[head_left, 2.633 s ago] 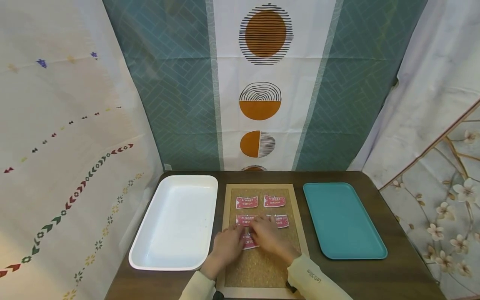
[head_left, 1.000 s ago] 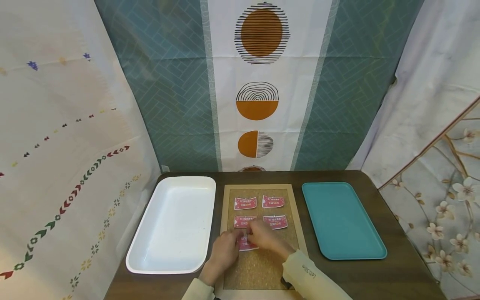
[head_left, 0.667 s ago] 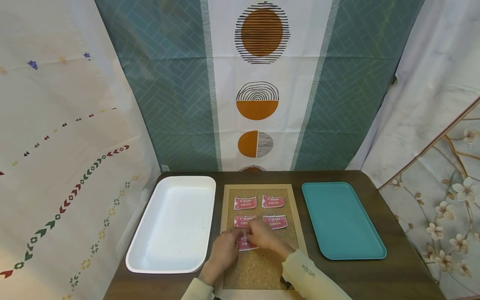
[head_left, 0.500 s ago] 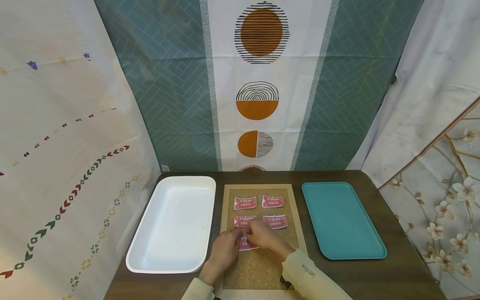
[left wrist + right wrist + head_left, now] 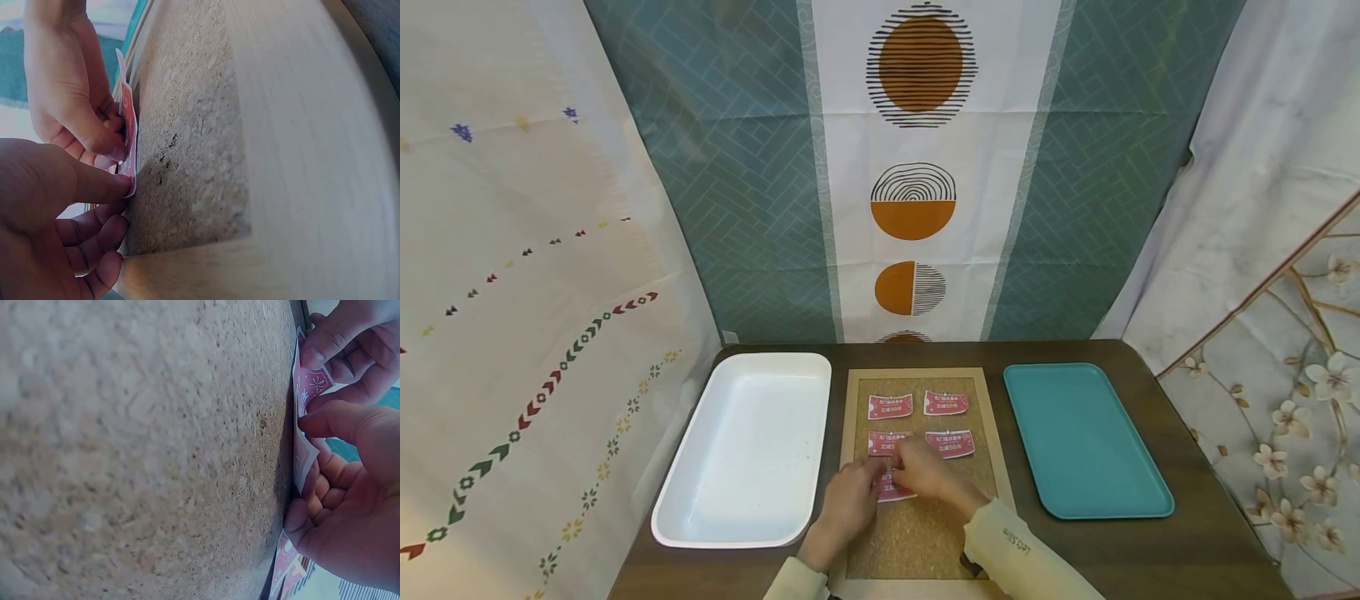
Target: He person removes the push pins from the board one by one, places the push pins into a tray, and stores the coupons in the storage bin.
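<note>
Both hands meet over a small red paper coupon (image 5: pixel 895 492) with white print, low against a wood-framed cork board (image 5: pixel 925 542). My left hand (image 5: pixel 852 495) pinches the coupon's left end, its thumb flat on the printed face in the left wrist view. From the right, my right hand (image 5: pixel 927 472) has its thumb on the middle of the coupon near the upper edge, with the other fingers curled by it. In the right wrist view the coupon (image 5: pixel 306 381) bends away from the cork. Whatever lies between the right fingertips is hidden.
Several matching coupons (image 5: pixel 951 444) hang in two rows higher on the board. A deep white tray (image 5: pixel 741 537) stands left of the board and a flat teal tray (image 5: pixel 1093 450) right of it, all on a dark wooden table (image 5: pixel 1202 533). Curtains surround the table.
Since the earliest frame, the right hand has drawn slightly down and left, uncovering the coupon on the right of the second row. Over the last second both hands have stayed almost still.
</note>
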The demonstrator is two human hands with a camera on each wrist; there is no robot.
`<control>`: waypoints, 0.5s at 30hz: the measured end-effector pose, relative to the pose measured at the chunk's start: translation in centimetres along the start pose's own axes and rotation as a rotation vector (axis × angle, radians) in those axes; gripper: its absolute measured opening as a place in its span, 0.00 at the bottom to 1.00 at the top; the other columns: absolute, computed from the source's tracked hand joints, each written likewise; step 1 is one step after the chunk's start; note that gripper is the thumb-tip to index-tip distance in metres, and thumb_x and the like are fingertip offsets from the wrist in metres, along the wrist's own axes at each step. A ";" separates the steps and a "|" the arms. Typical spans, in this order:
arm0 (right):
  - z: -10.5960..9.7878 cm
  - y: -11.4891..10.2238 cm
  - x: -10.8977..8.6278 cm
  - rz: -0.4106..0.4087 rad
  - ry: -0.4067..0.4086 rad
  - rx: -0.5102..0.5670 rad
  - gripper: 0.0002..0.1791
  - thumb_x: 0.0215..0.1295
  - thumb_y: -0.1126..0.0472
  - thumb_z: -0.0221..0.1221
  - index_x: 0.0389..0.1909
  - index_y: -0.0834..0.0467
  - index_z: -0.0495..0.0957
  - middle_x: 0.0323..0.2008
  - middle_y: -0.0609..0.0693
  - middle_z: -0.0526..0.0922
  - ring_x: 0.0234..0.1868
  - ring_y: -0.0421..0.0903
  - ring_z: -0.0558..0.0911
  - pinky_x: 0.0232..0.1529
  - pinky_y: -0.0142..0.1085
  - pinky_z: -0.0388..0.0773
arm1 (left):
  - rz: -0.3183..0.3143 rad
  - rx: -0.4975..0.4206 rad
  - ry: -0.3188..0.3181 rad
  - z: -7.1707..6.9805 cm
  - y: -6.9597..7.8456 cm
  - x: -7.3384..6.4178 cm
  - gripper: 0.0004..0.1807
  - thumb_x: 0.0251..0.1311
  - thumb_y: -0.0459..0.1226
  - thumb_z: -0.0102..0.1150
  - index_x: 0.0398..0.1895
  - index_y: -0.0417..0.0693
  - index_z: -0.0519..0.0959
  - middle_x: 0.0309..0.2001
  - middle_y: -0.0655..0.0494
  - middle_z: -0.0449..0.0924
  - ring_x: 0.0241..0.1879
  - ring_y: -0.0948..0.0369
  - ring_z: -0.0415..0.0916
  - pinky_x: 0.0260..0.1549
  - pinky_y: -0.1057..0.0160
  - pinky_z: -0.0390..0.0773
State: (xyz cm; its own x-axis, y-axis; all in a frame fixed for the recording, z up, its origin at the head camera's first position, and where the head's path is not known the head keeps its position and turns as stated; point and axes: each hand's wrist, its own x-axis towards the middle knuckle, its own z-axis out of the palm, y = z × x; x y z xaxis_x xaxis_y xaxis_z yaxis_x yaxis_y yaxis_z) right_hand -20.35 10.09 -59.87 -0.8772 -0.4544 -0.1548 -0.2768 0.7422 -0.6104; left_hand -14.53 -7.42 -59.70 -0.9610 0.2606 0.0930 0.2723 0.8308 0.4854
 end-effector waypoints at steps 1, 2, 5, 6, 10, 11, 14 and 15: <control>0.0 0.0 0.0 -0.001 0.000 0.000 0.09 0.67 0.63 0.69 0.32 0.54 0.77 0.27 0.44 0.75 0.27 0.39 0.73 0.25 0.32 0.71 | -0.001 -0.002 -0.001 0.0 0.0 0.0 0.11 0.62 0.30 0.69 0.48 0.47 0.87 0.43 0.50 0.88 0.41 0.51 0.86 0.38 0.50 0.85; -0.1 0.0 0.0 -0.006 0.002 0.001 0.09 0.67 0.63 0.69 0.31 0.54 0.77 0.27 0.44 0.75 0.27 0.39 0.73 0.25 0.32 0.71 | -0.002 -0.005 -0.001 0.0 0.0 0.0 0.11 0.63 0.30 0.69 0.48 0.47 0.87 0.43 0.50 0.88 0.42 0.51 0.86 0.38 0.50 0.85; -0.2 0.1 -0.1 -0.010 0.002 0.013 0.09 0.66 0.64 0.69 0.31 0.54 0.76 0.27 0.44 0.75 0.27 0.39 0.73 0.26 0.31 0.70 | -0.002 -0.012 -0.002 0.1 0.0 0.1 0.11 0.63 0.30 0.68 0.48 0.47 0.87 0.44 0.49 0.88 0.42 0.51 0.86 0.39 0.50 0.85; -0.2 0.1 -0.1 -0.015 0.005 0.016 0.10 0.66 0.64 0.69 0.31 0.54 0.76 0.27 0.44 0.75 0.28 0.39 0.73 0.26 0.32 0.70 | -0.002 -0.016 -0.002 0.1 0.0 0.1 0.11 0.63 0.30 0.68 0.48 0.47 0.87 0.44 0.49 0.88 0.42 0.51 0.86 0.39 0.49 0.85; -0.1 0.1 -0.2 -0.016 0.010 0.035 0.10 0.65 0.66 0.69 0.33 0.54 0.75 0.29 0.44 0.75 0.29 0.39 0.72 0.28 0.31 0.70 | -0.006 -0.021 -0.002 0.2 -0.2 0.2 0.11 0.63 0.30 0.68 0.48 0.47 0.87 0.43 0.49 0.88 0.41 0.51 0.85 0.38 0.49 0.85; -0.1 0.1 -0.2 -0.017 0.012 0.035 0.10 0.65 0.66 0.69 0.34 0.55 0.76 0.29 0.44 0.75 0.30 0.39 0.72 0.29 0.31 0.71 | -0.005 -0.020 -0.002 0.3 -0.3 0.2 0.11 0.63 0.30 0.68 0.48 0.47 0.87 0.43 0.49 0.87 0.41 0.51 0.85 0.38 0.50 0.85; -0.2 0.1 -0.3 -0.018 0.011 0.048 0.09 0.65 0.66 0.69 0.35 0.55 0.77 0.30 0.44 0.76 0.30 0.39 0.73 0.28 0.31 0.72 | -0.006 -0.019 -0.005 0.4 -0.3 0.2 0.11 0.63 0.30 0.67 0.48 0.47 0.87 0.42 0.49 0.87 0.40 0.52 0.85 0.37 0.50 0.84; -0.3 0.0 -0.3 -0.020 0.008 0.053 0.08 0.65 0.66 0.69 0.35 0.56 0.77 0.30 0.44 0.76 0.30 0.39 0.73 0.28 0.31 0.72 | -0.007 -0.021 -0.007 0.4 -0.3 0.2 0.11 0.63 0.30 0.67 0.48 0.47 0.87 0.42 0.50 0.87 0.40 0.52 0.85 0.37 0.51 0.84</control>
State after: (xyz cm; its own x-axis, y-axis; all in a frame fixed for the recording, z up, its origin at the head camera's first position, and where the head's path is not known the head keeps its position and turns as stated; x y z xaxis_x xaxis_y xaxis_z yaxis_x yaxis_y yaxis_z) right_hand -20.21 10.39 -59.64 -0.8751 -0.4644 -0.1361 -0.2730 0.7060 -0.6534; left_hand -14.81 -7.47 -60.18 -0.9625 0.2579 0.0837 0.2642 0.8224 0.5038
